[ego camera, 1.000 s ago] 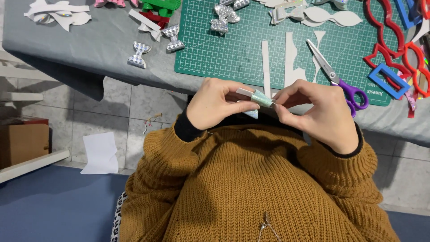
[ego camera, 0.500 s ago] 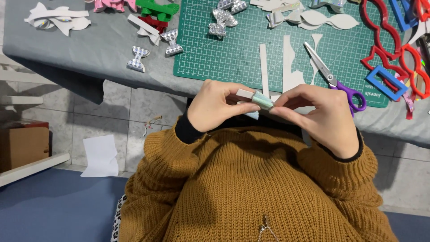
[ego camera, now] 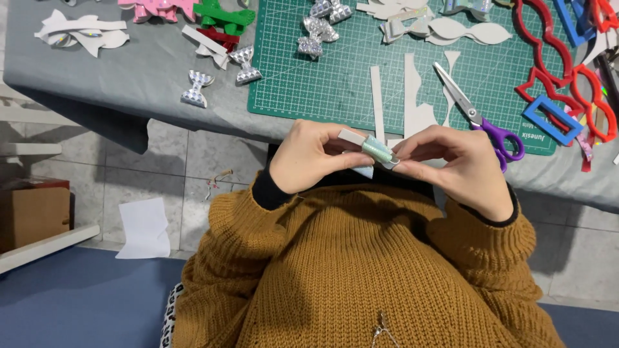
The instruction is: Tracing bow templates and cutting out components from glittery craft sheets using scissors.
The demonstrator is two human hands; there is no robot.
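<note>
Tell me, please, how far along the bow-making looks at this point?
Done: several finished silver bows lie on the grey table, and white cut strips lie on the green cutting mat beside the scissors. In hand: the left hand and right hand fold a small pale green glitter strip between their fingertips. Left: that piece is not yet a bow.

Even daylight — sharp focus, soft shadows.

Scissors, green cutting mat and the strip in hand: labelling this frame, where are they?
scissors [ego camera: 465, 103]: head view, blades near pivot.
green cutting mat [ego camera: 335, 84]: head view, bare grid.
strip [ego camera: 376, 149]: head view, middle, between both hands.
</note>
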